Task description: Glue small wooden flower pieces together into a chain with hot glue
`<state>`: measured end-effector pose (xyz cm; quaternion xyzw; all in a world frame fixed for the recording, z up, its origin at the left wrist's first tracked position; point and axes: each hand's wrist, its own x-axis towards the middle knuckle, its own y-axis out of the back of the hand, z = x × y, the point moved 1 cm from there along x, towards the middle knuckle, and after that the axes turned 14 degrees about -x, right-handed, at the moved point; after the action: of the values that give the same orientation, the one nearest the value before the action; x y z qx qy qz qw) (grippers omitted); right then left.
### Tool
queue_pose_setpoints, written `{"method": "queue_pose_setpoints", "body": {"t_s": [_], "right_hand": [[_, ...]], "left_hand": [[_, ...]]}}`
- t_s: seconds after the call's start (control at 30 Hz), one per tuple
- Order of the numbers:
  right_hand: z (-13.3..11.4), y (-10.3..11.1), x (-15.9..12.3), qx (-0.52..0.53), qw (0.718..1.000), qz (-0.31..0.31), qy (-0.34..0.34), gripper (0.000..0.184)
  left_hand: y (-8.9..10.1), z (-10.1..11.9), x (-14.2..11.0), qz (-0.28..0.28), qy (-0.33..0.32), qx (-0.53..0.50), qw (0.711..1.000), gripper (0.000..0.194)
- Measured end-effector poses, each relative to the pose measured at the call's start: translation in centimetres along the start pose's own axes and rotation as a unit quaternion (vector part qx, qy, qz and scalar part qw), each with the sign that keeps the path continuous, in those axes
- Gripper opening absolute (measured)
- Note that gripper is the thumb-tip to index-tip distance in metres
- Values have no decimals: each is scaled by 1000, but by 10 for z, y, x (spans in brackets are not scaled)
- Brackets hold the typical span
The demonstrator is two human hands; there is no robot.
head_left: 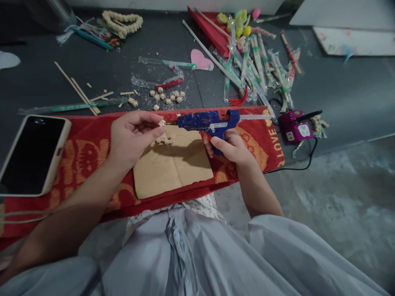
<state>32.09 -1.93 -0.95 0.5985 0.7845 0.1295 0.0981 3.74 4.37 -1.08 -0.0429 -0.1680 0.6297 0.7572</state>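
My right hand is wrapped round the handle of a blue hot glue gun, fingers at its orange trigger. A clear glue stick sticks out of the gun's back end. Between the thumb and fingertips of my left hand is a small pale wooden piece, right at the gun's nozzle; whether the two touch I cannot tell. Just below, a cluster of joined pale pieces lies on a creased brown paper sheet. The paper rests on a red and orange towel.
Several loose pale pieces and thin sticks are scattered behind the towel. A phone lies at left. Wrapped sticks pile up at back right. A purple power socket with a black cable stands at the table's right edge.
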Motion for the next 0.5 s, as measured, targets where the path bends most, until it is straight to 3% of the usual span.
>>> {"method": "queue_pose_setpoints", "body": {"t_s": [0.5], "right_hand": [[0,0,0,-31,999,10,1,77]], "left_hand": [[-5,3,1,16,-4,-15,1000,30]]}}
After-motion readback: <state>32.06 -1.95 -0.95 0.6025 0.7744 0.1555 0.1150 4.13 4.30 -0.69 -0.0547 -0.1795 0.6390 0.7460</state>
